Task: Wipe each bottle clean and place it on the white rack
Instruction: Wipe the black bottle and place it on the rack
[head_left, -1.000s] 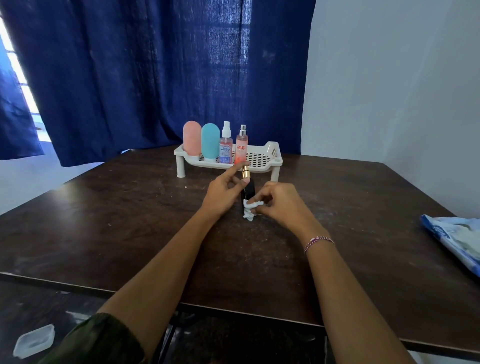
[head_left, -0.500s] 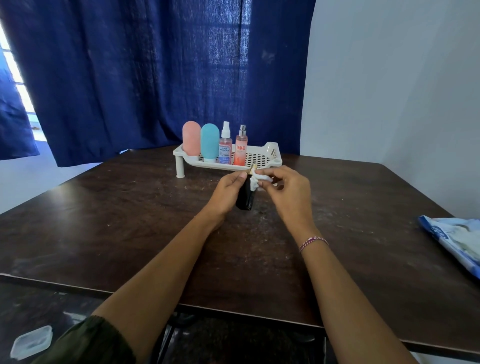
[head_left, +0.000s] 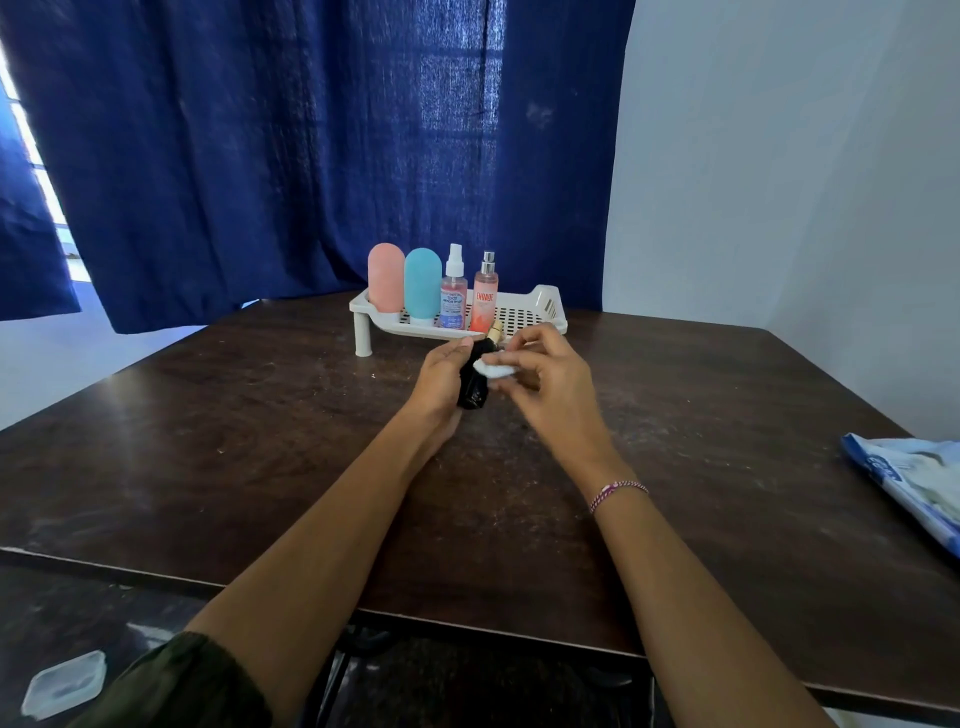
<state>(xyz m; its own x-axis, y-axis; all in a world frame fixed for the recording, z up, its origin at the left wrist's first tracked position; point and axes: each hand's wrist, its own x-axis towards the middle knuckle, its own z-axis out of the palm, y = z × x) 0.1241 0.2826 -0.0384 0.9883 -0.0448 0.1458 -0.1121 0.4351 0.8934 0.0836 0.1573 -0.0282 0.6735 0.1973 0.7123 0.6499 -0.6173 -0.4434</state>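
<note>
While the left hand grips a black bottle and the right hand pinches a white wipe to it, a slip could topple bottles on the nearby white rack.

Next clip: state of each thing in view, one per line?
Black bottle: tilted, gripped by left hand.
White wipe: pinched by right hand, against the black bottle.
White rack: standing, four bottles upright on it.
Blue packet: lying at the table's right edge.
</note>
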